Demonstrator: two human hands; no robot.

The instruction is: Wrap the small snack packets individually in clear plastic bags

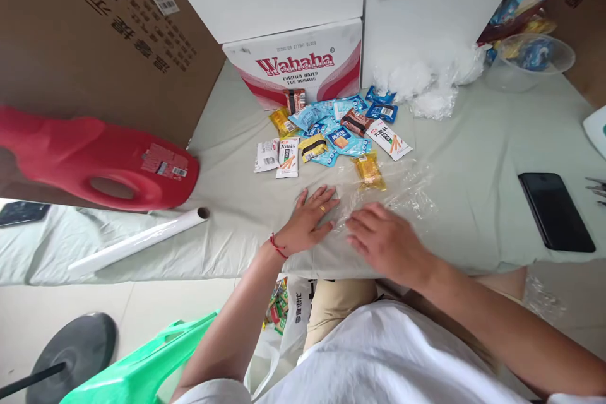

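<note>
My left hand (310,219) lies on the green cloth with its fingers spread, at the left edge of a clear plastic film (407,192). Slightly blurred, my right hand (386,240) is over the film's near edge, its fingers bent and close together; whatever may be under the fingertips is hidden. One yellow packet (370,171) rests at the film, just beyond my hands. Farther back is a pile of small snack packets (344,139) in blue, brown, yellow and white, with two white packets (288,158) (389,139) at its sides.
Behind the packets stands a Wahaha box (303,66). Crumpled clear film (433,91) and a plastic bowl (530,63) are at the back right. A black phone (556,211) lies right; a red jug (113,164) and a white roll (142,240) are left.
</note>
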